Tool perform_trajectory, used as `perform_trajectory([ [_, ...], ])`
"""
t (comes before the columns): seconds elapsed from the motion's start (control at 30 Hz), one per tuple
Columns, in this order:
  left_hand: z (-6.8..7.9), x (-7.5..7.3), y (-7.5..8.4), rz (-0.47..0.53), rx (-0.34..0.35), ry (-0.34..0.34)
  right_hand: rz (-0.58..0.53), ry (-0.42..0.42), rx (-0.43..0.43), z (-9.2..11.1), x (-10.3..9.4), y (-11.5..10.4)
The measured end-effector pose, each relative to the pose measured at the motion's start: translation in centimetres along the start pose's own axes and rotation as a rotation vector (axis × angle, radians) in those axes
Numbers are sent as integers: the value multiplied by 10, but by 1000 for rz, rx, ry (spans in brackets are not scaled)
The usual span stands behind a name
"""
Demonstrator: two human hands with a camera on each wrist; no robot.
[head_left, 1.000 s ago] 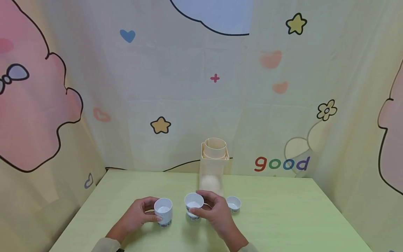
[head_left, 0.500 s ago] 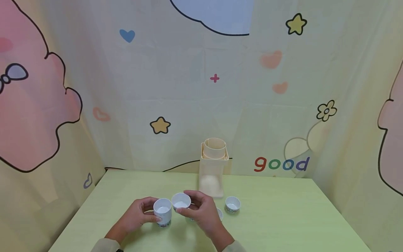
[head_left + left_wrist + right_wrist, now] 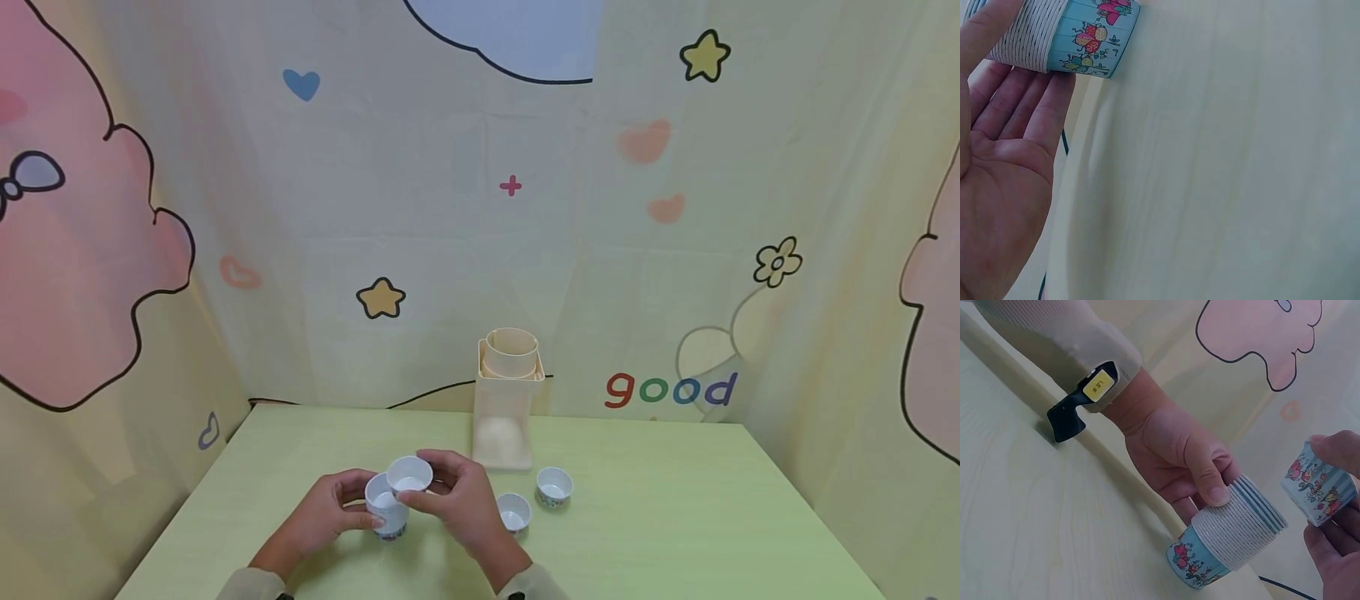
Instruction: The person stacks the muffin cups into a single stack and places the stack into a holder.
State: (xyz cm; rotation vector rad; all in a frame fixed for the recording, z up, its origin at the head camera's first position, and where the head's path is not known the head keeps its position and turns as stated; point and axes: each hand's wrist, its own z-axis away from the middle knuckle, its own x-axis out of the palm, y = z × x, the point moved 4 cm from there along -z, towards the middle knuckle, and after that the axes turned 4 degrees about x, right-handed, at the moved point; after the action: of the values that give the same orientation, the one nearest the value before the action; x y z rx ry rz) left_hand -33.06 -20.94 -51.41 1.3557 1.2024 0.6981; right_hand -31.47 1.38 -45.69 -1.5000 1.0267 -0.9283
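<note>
Backdrop: pale printed cloth is hanging along the back and both sides.
Table: its top is spreading out pale green.
Stars: 2 are showing, 1 upper right, 1 left of centre.
Blue heart: sitting high on the left.
Lettering: "good" is running in 4 colours, right of centre.

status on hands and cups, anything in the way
Left hand grips stack of round, blue floral paper cups. Right hand holds matching single cup close by, apart from stack. Nothing visible between.
</note>
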Motion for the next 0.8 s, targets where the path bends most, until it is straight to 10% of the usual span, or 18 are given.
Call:
perform_trajectory([
  [0.8,1,2,2,41,6,-2,119,11,-40,-14,20,6],
])
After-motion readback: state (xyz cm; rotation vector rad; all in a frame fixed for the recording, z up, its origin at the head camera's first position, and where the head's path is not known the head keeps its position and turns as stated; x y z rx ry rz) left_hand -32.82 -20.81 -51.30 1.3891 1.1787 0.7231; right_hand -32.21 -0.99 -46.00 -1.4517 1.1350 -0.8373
